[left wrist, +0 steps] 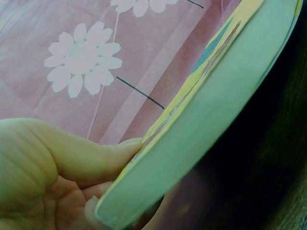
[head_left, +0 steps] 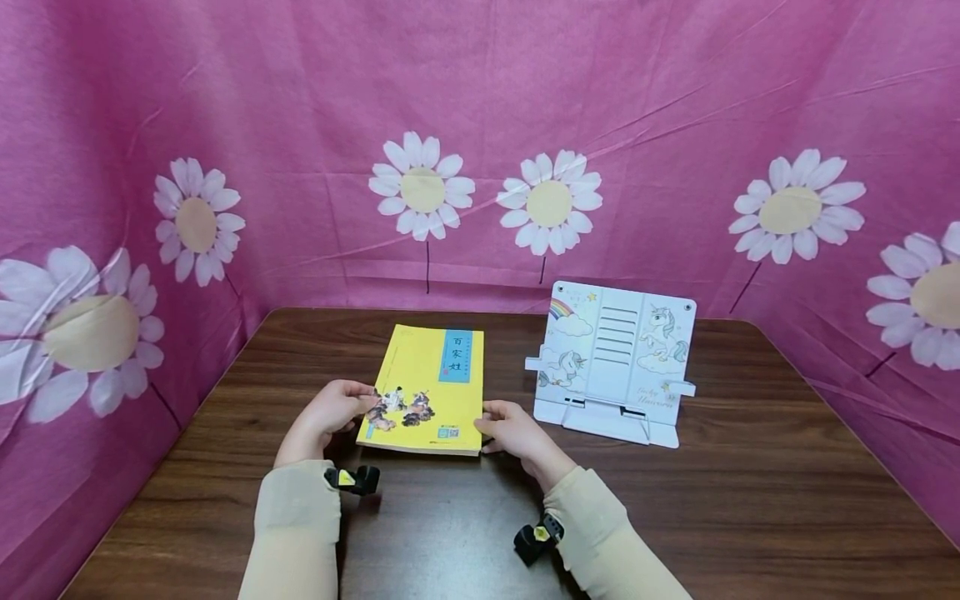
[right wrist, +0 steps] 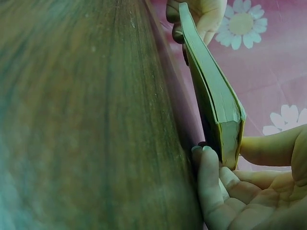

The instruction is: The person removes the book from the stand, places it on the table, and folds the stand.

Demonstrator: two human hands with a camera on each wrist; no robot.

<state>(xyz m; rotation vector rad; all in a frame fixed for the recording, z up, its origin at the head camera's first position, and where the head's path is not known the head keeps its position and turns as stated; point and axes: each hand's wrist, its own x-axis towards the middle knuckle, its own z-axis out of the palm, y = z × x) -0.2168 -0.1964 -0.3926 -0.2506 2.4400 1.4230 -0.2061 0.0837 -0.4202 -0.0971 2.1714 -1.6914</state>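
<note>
A yellow paperback book (head_left: 427, 367) with a blue title panel and painted figures on its cover is held between both hands, face up. My left hand (head_left: 334, 413) grips its left edge, thumb on the cover and fingers underneath. On the opposite edge, my right hand (head_left: 521, 437) pinches the book near its lower right corner. The right wrist view shows the book's page edges (right wrist: 211, 76) raised off the table, with fingers below and thumb above. In the left wrist view the thumb (left wrist: 108, 160) presses the cover beside the pale page block (left wrist: 192, 129).
Right of the book stands a white book stand (head_left: 615, 358) with unicorn drawings, a slotted back panel, side tabs and a bottom ledge. Both are at the dark wooden table (head_left: 435, 533). A pink curtain (head_left: 480, 83) with white daisies hangs behind and at both sides.
</note>
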